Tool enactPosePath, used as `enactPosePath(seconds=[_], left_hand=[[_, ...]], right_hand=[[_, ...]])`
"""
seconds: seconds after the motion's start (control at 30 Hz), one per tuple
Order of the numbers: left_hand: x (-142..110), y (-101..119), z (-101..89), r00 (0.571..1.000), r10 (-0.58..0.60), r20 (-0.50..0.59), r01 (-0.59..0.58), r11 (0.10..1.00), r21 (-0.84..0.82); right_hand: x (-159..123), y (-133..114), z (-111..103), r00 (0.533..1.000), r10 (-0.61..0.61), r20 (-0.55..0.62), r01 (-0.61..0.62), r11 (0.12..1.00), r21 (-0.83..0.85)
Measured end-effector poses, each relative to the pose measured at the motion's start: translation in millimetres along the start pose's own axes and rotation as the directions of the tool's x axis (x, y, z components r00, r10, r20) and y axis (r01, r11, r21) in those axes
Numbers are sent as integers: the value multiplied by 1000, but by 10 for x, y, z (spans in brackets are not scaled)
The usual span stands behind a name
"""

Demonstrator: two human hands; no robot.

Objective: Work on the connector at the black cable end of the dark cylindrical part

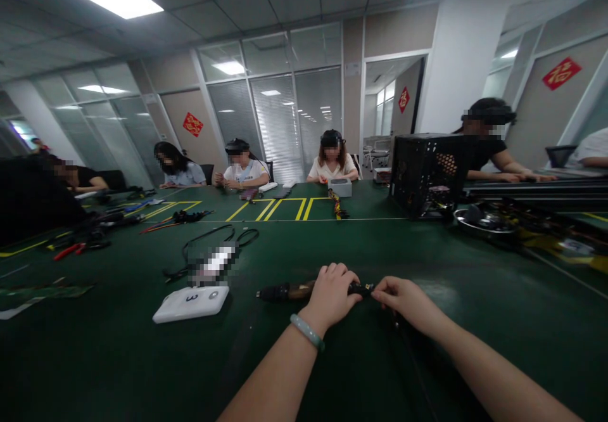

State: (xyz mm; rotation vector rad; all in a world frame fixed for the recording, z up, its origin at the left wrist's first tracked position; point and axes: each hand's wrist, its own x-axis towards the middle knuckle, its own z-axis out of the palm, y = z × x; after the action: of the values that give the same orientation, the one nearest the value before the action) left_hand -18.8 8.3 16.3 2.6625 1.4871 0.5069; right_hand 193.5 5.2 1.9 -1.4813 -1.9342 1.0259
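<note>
An electric screwdriver point(298, 291) with a dark, brownish see-through body lies across the green table, its black nose pointing left. My left hand point(334, 290) is wrapped over the rear half of the tool from above; a bangle is on that wrist. At the tool's right end, my right hand point(403, 298) is closed in a pinch beside the tail. A black cable point(414, 358) hangs below those fingers and runs toward me over the table. The plug or cable end between the fingertips is mostly hidden.
A white power bank point(192, 303) marked 3 lies left, beside a blurred-out device with a black cable point(247, 237). Farther off stand a black computer case point(427, 175) and a round metal dish point(484, 222). Red-handled pliers point(70, 251) lie far left. Several people sit around the table.
</note>
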Motion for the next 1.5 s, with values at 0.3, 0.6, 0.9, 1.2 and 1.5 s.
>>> enactPosePath(seconds=[0.3,0.6,0.9,1.2,1.5], left_hand=[[-48,61,40,998,16,-56,-18,999,-36],[-97,104,-25,996,70,-59,-78,987,-140],[-148,114,-54,995,79,-59,-87,986,-139],[-161,112,-82,994,80,-77,-91,984,-151],[-151,69,-60,993,99,-61,-109,979,-174]], right_hand=[[-5,1,-49,999,50,-18,-50,999,-13],[-67,33,-12,1000,-18,4,18,994,-103],[-84,-1,-8,1000,-18,15,20,990,-138],[-102,-56,64,998,-69,-11,66,983,-173],[-129,-174,84,980,-179,-81,151,949,-278]])
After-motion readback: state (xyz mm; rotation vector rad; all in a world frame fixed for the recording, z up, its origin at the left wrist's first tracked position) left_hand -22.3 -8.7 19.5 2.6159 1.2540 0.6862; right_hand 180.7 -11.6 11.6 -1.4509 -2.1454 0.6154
